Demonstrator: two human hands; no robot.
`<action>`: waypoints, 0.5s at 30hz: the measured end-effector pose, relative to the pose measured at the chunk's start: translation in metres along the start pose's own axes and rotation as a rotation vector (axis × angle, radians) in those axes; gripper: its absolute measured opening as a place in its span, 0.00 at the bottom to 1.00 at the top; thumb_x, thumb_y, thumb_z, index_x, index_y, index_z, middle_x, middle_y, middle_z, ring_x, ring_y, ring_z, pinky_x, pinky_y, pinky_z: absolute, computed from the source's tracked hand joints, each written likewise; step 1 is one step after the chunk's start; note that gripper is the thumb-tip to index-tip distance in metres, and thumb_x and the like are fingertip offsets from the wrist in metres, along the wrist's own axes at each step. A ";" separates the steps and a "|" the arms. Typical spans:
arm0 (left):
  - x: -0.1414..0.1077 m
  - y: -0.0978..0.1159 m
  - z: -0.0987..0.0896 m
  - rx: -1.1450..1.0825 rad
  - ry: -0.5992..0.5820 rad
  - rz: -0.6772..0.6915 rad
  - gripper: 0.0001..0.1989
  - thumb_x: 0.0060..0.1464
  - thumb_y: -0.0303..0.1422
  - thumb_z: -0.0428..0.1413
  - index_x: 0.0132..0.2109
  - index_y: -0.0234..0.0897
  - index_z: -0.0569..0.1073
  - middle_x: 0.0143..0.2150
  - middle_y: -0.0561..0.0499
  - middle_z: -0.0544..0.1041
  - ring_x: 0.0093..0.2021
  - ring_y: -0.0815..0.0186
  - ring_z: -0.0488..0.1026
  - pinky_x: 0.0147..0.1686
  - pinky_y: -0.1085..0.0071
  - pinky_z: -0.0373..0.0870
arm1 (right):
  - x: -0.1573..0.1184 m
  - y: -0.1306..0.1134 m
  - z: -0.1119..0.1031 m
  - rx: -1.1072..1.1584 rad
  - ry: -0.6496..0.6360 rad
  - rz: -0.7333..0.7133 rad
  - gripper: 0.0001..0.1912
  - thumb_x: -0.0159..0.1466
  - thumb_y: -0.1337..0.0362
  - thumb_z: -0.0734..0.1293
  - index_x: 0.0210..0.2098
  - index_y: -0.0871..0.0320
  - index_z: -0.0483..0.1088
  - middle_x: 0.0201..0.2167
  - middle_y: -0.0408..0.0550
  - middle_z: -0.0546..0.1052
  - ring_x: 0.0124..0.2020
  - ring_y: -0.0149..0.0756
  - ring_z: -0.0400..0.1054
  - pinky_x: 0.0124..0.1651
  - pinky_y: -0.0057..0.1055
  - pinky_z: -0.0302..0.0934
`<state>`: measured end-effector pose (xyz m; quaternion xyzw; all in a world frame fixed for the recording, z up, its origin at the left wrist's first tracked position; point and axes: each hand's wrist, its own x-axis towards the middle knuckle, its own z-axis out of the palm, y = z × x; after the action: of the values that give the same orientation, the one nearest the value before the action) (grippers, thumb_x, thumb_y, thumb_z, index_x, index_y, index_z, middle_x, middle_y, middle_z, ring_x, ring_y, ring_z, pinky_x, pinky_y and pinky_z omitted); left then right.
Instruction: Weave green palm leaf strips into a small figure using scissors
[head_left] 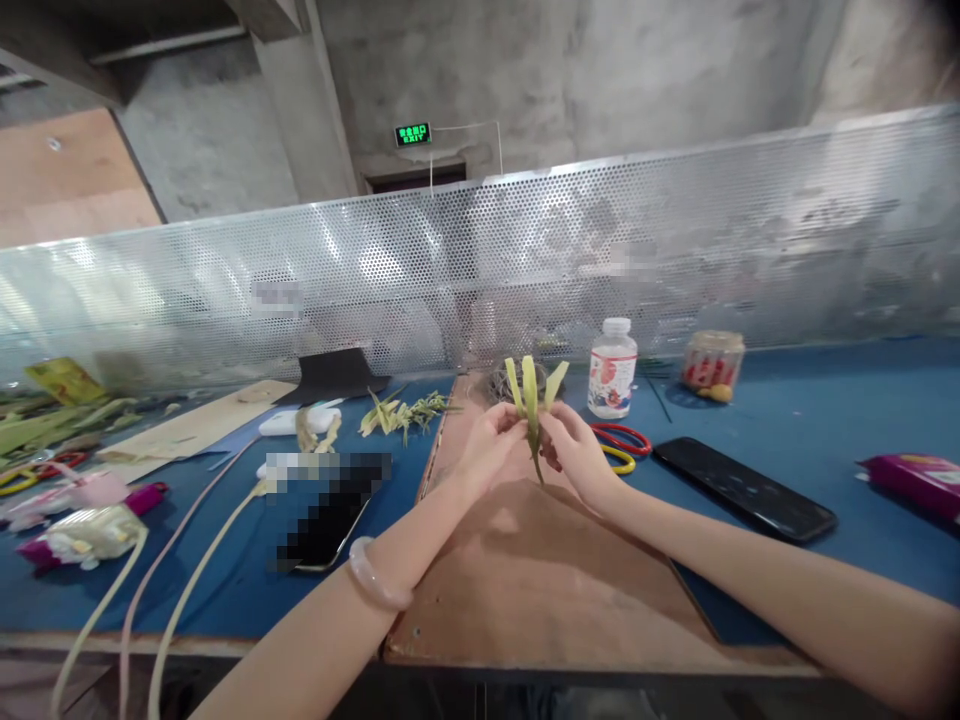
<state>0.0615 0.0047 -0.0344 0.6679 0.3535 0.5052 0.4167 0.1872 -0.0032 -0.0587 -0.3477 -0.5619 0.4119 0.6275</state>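
Over the bare wooden strip of the table, a pale green leafy piece (529,385) stands upright, with several blades spread at the top and a thin dark stem below. My left hand (495,435) pinches it from the left side. On its right side, the fingers of my right hand (574,445) are closed on the same piece. Just behind my hands lies a dark coil of wire (496,383). Red and yellow scissor handles (626,440) show right beside my right hand.
A white-capped bottle (613,370), a jar (712,365), a black phone (742,487) and a purple packet (915,480) lie to the right. Leafy sprigs (405,413), another phone (334,520) and cables (202,560) are left. A perforated metal screen (375,270) stands behind.
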 end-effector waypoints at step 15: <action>0.006 -0.011 -0.003 0.015 -0.066 0.044 0.14 0.51 0.42 0.53 0.35 0.35 0.72 0.31 0.52 0.71 0.27 0.73 0.64 0.27 0.76 0.60 | -0.001 0.001 -0.001 -0.106 0.060 -0.128 0.13 0.60 0.51 0.63 0.30 0.54 0.60 0.20 0.38 0.63 0.16 0.28 0.57 0.15 0.26 0.56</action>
<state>0.0596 0.0145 -0.0415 0.6948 0.3285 0.4894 0.4121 0.1884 -0.0036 -0.0605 -0.3560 -0.5851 0.3298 0.6497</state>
